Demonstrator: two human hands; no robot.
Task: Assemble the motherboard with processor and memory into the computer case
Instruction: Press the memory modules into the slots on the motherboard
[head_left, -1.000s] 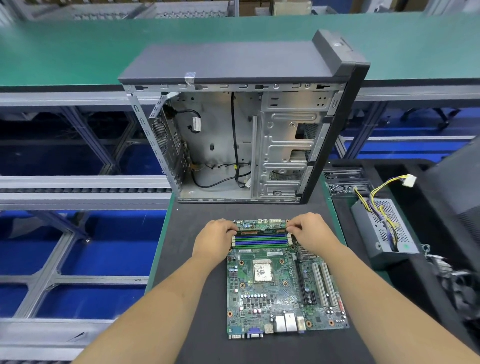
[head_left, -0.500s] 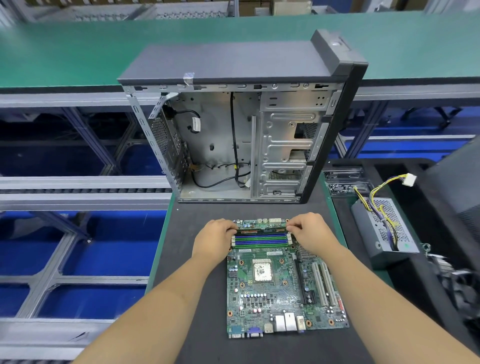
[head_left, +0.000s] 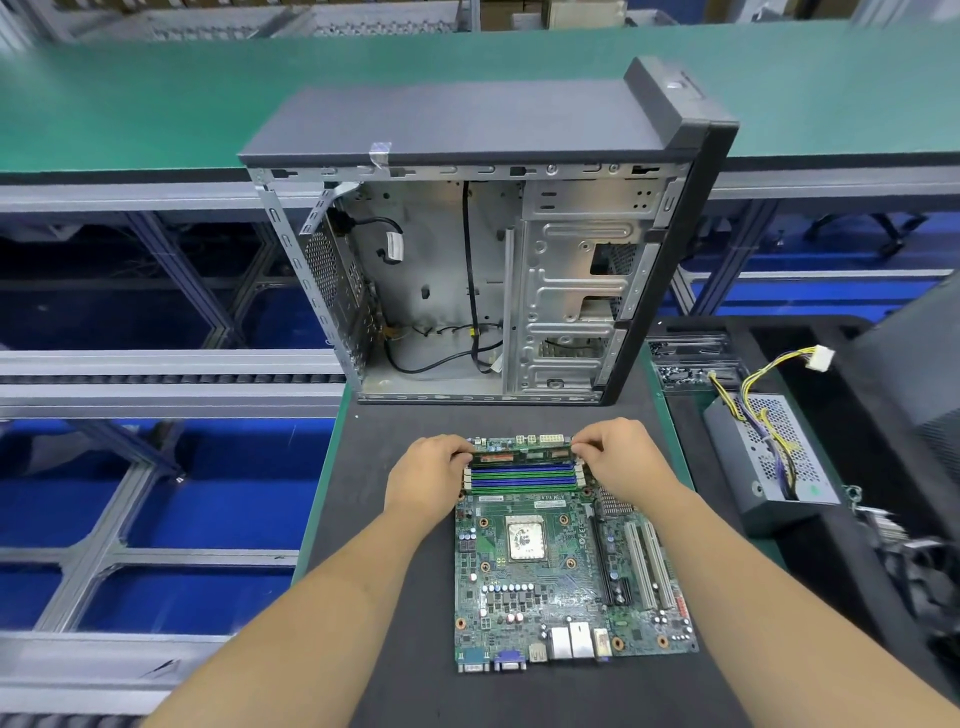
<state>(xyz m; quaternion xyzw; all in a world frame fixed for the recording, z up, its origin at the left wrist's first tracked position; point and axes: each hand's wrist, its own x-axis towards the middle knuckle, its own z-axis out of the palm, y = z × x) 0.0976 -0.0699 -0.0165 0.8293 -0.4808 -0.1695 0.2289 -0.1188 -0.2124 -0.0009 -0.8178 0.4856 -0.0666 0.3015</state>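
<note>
A green motherboard (head_left: 556, 582) lies flat on the dark mat, its silver processor (head_left: 525, 537) seated in the middle. At its far end a memory stick (head_left: 522, 457) stands in the rearmost of several blue and green slots (head_left: 523, 477). My left hand (head_left: 428, 478) pinches the stick's left end and my right hand (head_left: 621, 462) pinches its right end. Behind the board the open computer case (head_left: 483, 270) stands upright, its bay showing only loose black cables.
A grey power supply (head_left: 769, 457) with yellow and black wires lies on the black tray at right, beside small parts bins (head_left: 691, 358). The mat's green left edge (head_left: 322, 499) drops to blue conveyor framing. A green belt (head_left: 156, 104) runs behind the case.
</note>
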